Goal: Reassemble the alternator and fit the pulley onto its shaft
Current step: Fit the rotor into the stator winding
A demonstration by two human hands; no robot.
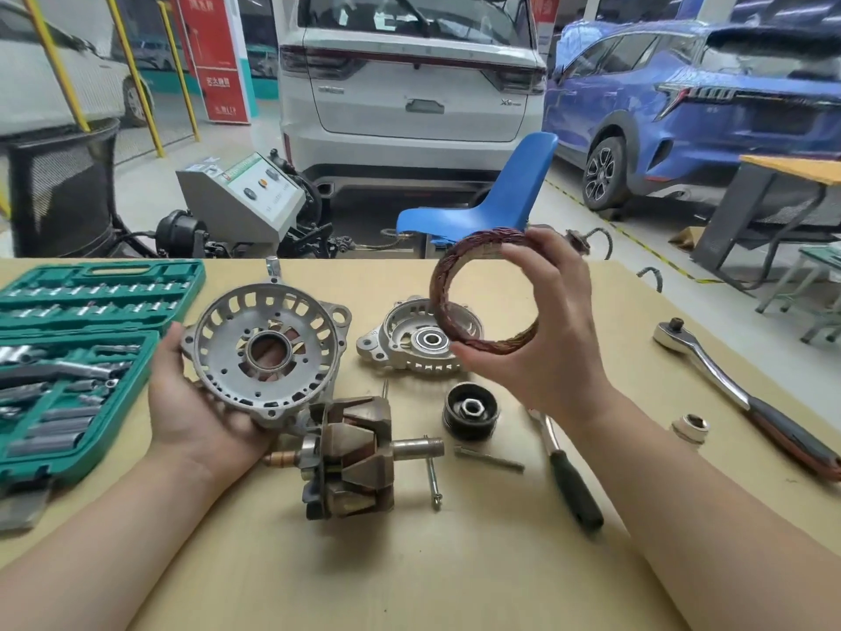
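My left hand [195, 403] holds a round aluminium housing half [266, 352] from below, tilted toward me above the table. My right hand [550, 330] grips the copper-wound stator ring [443, 284] by its right side, raised over the table. Behind the ring the second housing half [400, 343], with a bearing at its centre, lies flat on the table. The rotor [350, 457] lies on its side in front of me, its shaft pointing right. To the right of the rotor stands the black pulley [471, 409] with a nut resting in it.
An open green socket set [77, 352] fills the left side. Long bolts [432, 475] lie beside the rotor shaft. A black-handled tool [573, 485], a large chrome ratchet [728, 389] and a socket [691, 428] lie at right. Past the table stand a blue chair [496, 202] and parked cars.
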